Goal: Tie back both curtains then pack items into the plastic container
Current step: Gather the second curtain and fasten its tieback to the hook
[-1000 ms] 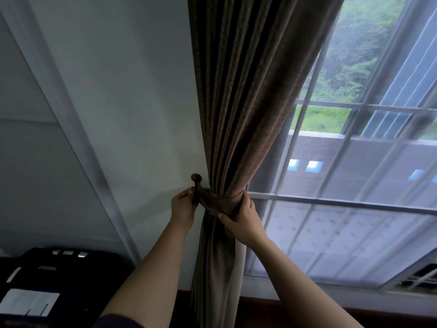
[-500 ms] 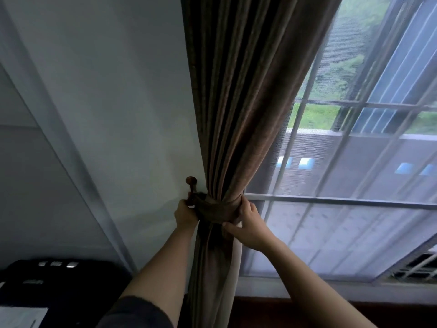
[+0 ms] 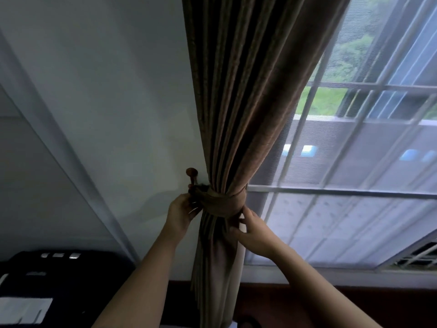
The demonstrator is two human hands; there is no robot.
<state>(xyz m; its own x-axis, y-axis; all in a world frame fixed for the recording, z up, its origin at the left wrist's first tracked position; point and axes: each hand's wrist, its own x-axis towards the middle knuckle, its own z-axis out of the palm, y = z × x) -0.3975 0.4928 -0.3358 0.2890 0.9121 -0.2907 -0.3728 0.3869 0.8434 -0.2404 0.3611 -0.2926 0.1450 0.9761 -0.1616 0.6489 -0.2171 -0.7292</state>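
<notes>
Left grip is curled round the end of the tieback at the wall hook. Right grip pinches the curtain just below the tieback, left of the window. Seat the loop fully behind the knob before releasing, then even the pleats.

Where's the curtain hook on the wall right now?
In the head view, the wooden hook sits on the wall just left of the gathered curtain, directly above the left hand.
</notes>
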